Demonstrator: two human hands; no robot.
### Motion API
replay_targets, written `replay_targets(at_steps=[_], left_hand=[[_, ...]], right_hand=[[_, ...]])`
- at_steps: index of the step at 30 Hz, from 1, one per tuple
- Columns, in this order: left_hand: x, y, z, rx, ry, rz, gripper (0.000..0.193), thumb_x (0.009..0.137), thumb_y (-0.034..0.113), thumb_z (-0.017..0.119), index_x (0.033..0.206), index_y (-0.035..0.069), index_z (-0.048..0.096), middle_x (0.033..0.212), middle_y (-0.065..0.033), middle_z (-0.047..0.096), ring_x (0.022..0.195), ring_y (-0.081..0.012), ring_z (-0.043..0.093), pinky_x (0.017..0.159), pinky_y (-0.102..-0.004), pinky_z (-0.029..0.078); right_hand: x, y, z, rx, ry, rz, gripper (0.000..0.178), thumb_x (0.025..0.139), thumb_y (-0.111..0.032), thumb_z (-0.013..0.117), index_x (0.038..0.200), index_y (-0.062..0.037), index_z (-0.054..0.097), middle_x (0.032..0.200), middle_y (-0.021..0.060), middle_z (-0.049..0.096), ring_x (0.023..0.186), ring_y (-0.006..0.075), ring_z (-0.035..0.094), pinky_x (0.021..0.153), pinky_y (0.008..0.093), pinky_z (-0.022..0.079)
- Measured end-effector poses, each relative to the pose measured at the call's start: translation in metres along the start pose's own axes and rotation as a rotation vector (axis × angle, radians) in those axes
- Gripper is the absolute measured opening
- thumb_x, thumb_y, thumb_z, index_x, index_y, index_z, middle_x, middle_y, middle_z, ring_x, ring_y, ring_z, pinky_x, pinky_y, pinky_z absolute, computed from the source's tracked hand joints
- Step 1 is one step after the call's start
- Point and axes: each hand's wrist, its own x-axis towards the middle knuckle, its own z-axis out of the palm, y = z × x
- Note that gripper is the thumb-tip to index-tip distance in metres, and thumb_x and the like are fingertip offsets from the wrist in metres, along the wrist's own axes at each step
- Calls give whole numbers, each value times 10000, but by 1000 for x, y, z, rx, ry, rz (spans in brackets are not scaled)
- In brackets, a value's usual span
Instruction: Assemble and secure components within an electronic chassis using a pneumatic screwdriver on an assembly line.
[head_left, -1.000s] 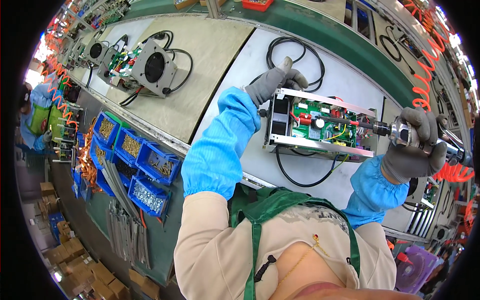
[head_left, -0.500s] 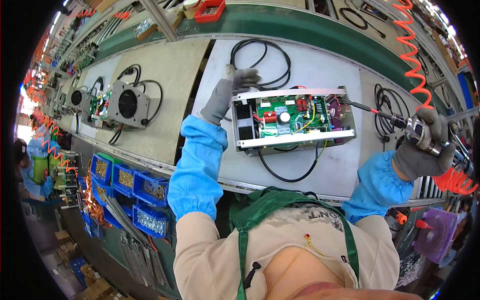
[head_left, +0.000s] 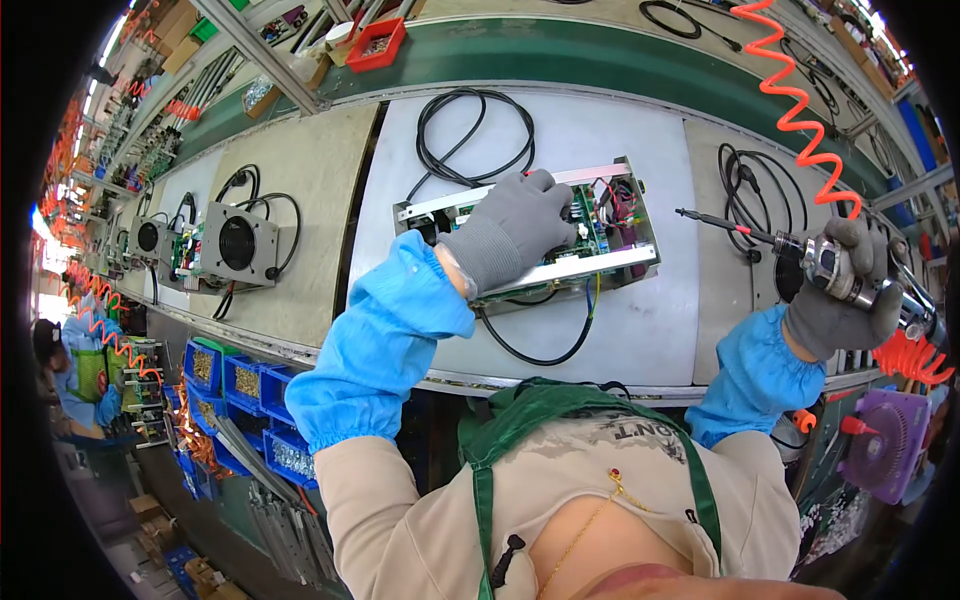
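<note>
An open electronics unit, a metal frame with a green circuit board and wires inside, lies slightly tilted on the white work board. My left hand, in a grey glove, reaches across its top, fingers bent over the board and far rail, gripping the unit. The hand hides the middle of the board. At the right, my gloved right hand is closed around a silver power screwdriver. Its long dark bit points left, apart from the unit's right end. An orange coiled hose hangs near the tool.
A black cable loops behind the unit, and another coil lies right. Units with round fans stand left. Blue bins of screws sit below the table edge at left. A red tray is at the back, a purple fan lower right.
My left hand has moved from the unit's far left corner onto its top. The unit has turned slightly, its right end away from me, and the screwdriver bit is now apart from it.
</note>
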Motion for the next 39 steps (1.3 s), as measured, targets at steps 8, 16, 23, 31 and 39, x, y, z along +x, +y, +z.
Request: replay_targets(at_steps=[8,16,23,31,39], left_hand=[[11,-26,1,-1035,187,-316,210,812,94,669,1019,76,699,944,-44,644,885,-157,609,784,-288,486],[62,-10,9,-880,210,-528,308,817,185,704,1076,21,668,809,-74,683,692,-86,589,641,-250,484],[71,-6,20,-676,441,-435,160,784,138,720,879,18,671,778,-80,652,661,-137,611,618,-271,492],[65,-4,15,-537,447,-421,127,777,155,696,816,41,654,747,-95,624,646,-201,614,592,-312,484],[64,-2,15,-516,395,-438,147,779,189,686,814,48,660,739,-100,631,657,-224,620,600,-329,485]], right_hand=[[8,17,-8,111,-87,74,351,743,-131,652,1067,-28,567,677,-47,343,653,105,361,906,379,439],[24,47,0,-35,2,-32,405,768,-171,613,1134,-10,543,665,-23,326,670,140,337,779,389,417],[39,65,2,-269,-150,-78,419,777,-177,551,1167,-26,538,670,11,370,661,178,397,802,480,457],[39,81,7,-312,-290,21,396,783,-143,552,1167,-52,526,673,14,398,632,177,423,863,478,428],[34,98,13,-412,-238,29,345,793,-82,547,1126,-2,512,706,67,517,633,178,523,793,462,484]])
